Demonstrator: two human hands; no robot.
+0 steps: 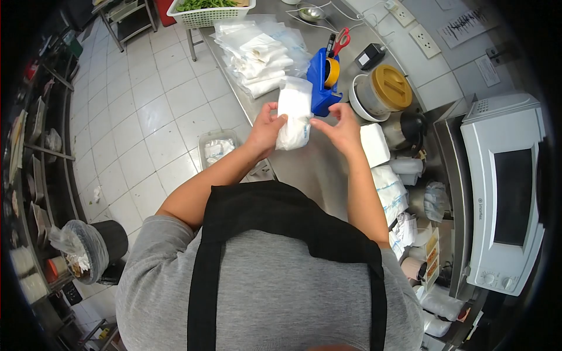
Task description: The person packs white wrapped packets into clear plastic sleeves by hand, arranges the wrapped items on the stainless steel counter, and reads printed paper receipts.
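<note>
A white packet in clear plastic (294,114) is upright over the steel counter. My left hand (268,127) grips its left side, thumb across the front. At its right edge is my right hand (341,127), with thumb and index finger apart and the thumb tip at the packet's edge; whether it touches I cannot tell. Just beyond stands a blue tape dispenser (318,85) with a yellow tape roll (332,73). Red-handled scissors (342,40) and a black marker stick up from it. Similar white packets in clear bags (257,58) lie heaped behind to the left.
A tub with a mustard-yellow lid (391,86) and a white microwave (502,193) stand on the right. Green vegetables fill a white basket (213,16) at the far end. Below the counter's left edge sits a plastic container (218,146); a lined bin (108,241) stands lower left.
</note>
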